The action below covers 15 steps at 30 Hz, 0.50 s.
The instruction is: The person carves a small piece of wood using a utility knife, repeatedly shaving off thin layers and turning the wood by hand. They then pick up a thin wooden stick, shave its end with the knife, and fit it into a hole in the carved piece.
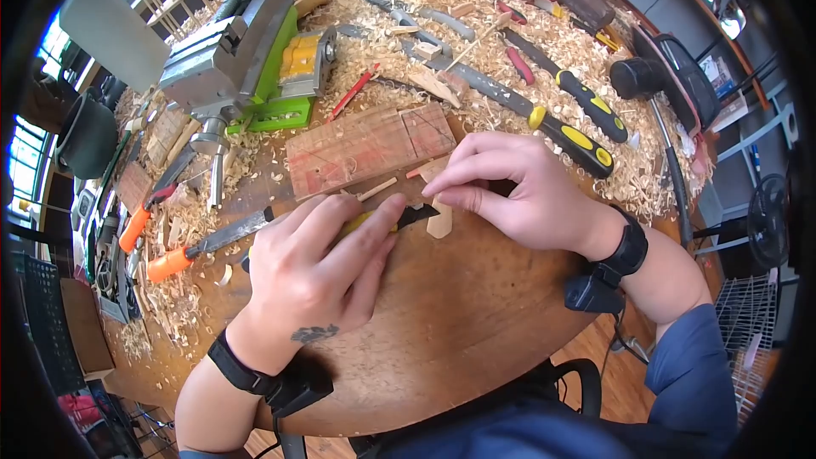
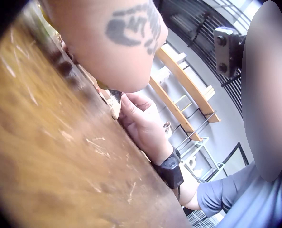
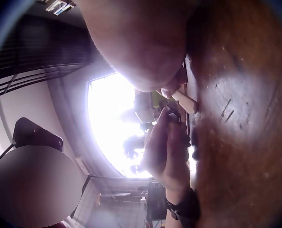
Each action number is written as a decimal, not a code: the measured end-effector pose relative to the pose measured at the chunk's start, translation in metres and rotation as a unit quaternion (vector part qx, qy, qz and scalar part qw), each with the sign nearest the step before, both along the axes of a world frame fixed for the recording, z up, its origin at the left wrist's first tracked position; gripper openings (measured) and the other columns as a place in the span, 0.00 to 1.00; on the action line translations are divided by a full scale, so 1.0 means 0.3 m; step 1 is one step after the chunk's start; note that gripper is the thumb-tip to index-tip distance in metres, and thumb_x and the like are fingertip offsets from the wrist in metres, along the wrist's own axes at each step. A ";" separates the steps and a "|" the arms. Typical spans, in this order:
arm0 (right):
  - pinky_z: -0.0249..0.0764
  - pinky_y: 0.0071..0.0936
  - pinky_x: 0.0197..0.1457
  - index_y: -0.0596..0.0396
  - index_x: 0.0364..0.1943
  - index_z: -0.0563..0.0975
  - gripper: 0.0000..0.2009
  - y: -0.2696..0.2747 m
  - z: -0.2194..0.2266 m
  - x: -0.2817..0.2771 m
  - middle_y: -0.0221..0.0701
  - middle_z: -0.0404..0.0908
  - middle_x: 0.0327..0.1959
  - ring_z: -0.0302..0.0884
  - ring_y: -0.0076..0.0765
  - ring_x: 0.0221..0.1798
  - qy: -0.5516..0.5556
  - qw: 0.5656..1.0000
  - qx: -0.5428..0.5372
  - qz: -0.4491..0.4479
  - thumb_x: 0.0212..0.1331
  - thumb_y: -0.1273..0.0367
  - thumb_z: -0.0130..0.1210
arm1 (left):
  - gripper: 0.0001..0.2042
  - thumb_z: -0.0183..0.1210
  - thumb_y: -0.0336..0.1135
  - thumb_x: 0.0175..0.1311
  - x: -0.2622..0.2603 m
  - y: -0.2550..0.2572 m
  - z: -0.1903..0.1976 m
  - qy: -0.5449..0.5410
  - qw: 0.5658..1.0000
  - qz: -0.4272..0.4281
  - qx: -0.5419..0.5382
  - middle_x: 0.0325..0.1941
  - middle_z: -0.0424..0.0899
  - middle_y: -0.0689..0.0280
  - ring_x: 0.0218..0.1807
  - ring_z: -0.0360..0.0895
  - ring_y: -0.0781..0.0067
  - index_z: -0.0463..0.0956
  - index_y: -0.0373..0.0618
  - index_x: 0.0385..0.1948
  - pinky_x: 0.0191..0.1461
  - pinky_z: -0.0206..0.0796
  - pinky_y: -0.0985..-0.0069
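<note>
My left hand (image 1: 310, 263) grips a yellow utility knife (image 1: 357, 223), its dark blade (image 1: 419, 215) pointing right. The blade overlaps a small pale piece of wood (image 1: 439, 223) in the head view. With thumb and fingertips, my right hand (image 1: 518, 187) pinches that wood low over the tabletop; its upper part is partly hidden by the fingers. In the left wrist view, the right hand (image 2: 143, 123) holds the wood's pale end (image 2: 115, 110) close to the table. The right wrist view shows the rounded wood end (image 3: 186, 101) beside the left hand (image 3: 167, 152).
Behind the hands lies a reddish wooden board (image 1: 365, 153). Orange-handled chisels (image 1: 170, 264) lie left. Files with yellow-black handles (image 1: 578, 144) rest among wood shavings (image 1: 646, 170). A metal vise (image 1: 221, 59) with green parts stands back left, near a red pencil (image 1: 353, 92).
</note>
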State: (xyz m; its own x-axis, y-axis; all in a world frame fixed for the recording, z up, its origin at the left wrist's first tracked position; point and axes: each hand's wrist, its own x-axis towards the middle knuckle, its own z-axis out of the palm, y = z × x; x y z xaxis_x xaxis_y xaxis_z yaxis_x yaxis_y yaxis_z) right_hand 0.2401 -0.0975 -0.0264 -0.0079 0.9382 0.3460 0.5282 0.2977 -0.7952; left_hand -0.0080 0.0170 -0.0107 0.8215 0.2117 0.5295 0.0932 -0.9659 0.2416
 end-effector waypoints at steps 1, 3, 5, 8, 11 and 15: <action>0.82 0.31 0.45 0.53 0.44 0.91 0.05 -0.002 -0.003 -0.002 0.34 0.91 0.40 0.88 0.37 0.41 0.001 1.000 0.000 0.000 0.68 0.73 0.69 | 0.20 0.72 0.23 0.56 -0.003 -0.003 -0.002 0.001 1.000 0.000 0.000 0.36 0.84 0.59 0.33 0.83 0.59 0.90 0.40 0.53 0.36 0.75 0.67; 0.81 0.31 0.46 0.53 0.44 0.91 0.05 0.001 -0.003 0.000 0.34 0.90 0.39 0.88 0.37 0.42 0.013 1.000 -0.011 -0.002 0.68 0.73 0.69 | 0.20 0.72 0.23 0.56 0.001 0.002 -0.003 0.002 1.000 0.007 -0.006 0.36 0.84 0.60 0.33 0.83 0.59 0.90 0.41 0.54 0.35 0.75 0.67; 0.81 0.31 0.46 0.53 0.44 0.91 0.05 0.003 -0.001 0.001 0.33 0.90 0.39 0.88 0.37 0.42 0.015 1.000 -0.014 -0.002 0.67 0.73 0.69 | 0.20 0.72 0.23 0.56 0.010 0.005 -0.002 -0.001 1.000 -0.001 -0.005 0.37 0.84 0.60 0.32 0.83 0.60 0.90 0.41 0.54 0.35 0.75 0.67; 0.81 0.31 0.45 0.53 0.43 0.91 0.05 0.003 0.008 -0.002 0.33 0.90 0.38 0.87 0.36 0.41 0.023 0.999 -0.039 -0.008 0.67 0.73 0.69 | 0.21 0.72 0.24 0.56 0.017 0.006 0.004 0.009 1.000 -0.011 -0.005 0.37 0.84 0.60 0.32 0.83 0.60 0.90 0.42 0.55 0.35 0.75 0.66; 0.80 0.31 0.44 0.53 0.43 0.90 0.04 -0.002 0.010 -0.008 0.33 0.90 0.38 0.87 0.35 0.40 0.032 0.997 -0.061 -0.020 0.66 0.73 0.70 | 0.21 0.72 0.24 0.57 0.016 0.002 0.004 0.023 1.000 -0.013 -0.003 0.38 0.83 0.60 0.32 0.83 0.59 0.90 0.42 0.55 0.34 0.75 0.66; 0.80 0.31 0.43 0.54 0.42 0.90 0.04 0.001 0.010 -0.004 0.33 0.90 0.37 0.86 0.35 0.39 0.001 0.999 -0.036 -0.023 0.66 0.73 0.69 | 0.22 0.72 0.25 0.57 0.023 0.001 -0.006 0.015 1.000 -0.016 -0.006 0.37 0.83 0.60 0.31 0.83 0.58 0.90 0.42 0.56 0.34 0.75 0.65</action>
